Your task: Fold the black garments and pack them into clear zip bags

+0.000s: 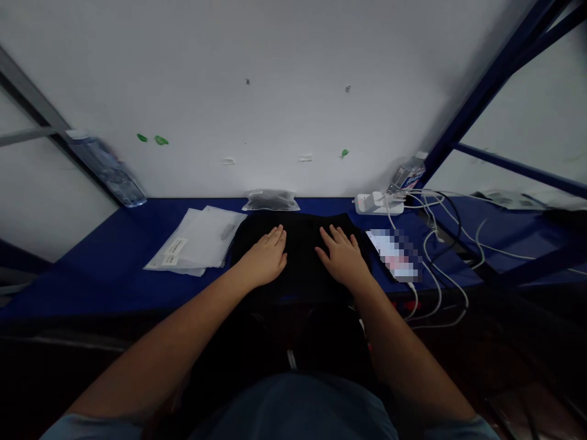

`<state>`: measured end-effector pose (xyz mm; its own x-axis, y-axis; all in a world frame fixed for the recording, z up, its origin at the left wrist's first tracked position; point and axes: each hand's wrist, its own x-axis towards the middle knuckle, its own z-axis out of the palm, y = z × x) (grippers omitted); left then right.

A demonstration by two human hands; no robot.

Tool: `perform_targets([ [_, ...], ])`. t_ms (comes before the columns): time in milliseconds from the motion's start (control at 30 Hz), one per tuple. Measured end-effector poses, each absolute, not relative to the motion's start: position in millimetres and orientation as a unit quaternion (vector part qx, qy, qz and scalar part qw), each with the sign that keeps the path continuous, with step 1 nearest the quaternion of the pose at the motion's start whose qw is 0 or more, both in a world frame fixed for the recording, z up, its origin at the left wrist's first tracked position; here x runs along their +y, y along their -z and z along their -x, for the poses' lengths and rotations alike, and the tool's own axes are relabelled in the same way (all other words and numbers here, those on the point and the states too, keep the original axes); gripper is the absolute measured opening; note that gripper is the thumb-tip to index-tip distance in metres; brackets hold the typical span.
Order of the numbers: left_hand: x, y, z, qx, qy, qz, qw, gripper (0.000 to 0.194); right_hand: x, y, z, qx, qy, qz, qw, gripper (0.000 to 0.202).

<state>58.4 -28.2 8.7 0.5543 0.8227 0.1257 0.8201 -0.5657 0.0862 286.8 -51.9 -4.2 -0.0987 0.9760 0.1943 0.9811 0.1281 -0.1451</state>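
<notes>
A black cloth item [300,256], perhaps a garment, lies spread over the blue table at its front edge; its exact kind is too dark to make out. My left hand [266,256] rests flat on its left part, fingers stretched forward. On its right part lies my right hand [342,255], palm down with the fingers spread. Neither hand grips anything. Left of the cloth are flat, frosted plastic bags [197,238] with white labels. Just behind it sits a clear plastic pouch [270,200]. A phone [394,255] lies close to my right hand.
A white power strip [380,203] with plugs and tangled white cables [431,256] occupies the right side. One bottle [408,174] stands behind it, another bottle [110,171] at the far left. A white wall [293,110] closes off the back of the blue table [110,263].
</notes>
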Motion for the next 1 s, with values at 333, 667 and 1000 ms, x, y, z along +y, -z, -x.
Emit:
perform_targets([
  [333, -29.5, -17.4, -82.4, 0.494, -0.099, -0.864, -0.013, 0.057, -53.7, 6.6, -285.4, -0.749, 0.007, 0.652, 0.122, 0.059],
  [667, -54.6, -34.9, -7.5, 0.705, -0.264, -0.656, 0.057, 0.035, -54.7, 7.1, -291.9, -0.77, -0.007, 0.611, 0.185, 0.054],
  [1000, -57.8, -17.5, -11.4, 0.497, -0.164, -0.85, -0.055, 0.06, -55.7, 5.8, -291.9, -0.777, -0.015, 0.608, 0.159, 0.052],
])
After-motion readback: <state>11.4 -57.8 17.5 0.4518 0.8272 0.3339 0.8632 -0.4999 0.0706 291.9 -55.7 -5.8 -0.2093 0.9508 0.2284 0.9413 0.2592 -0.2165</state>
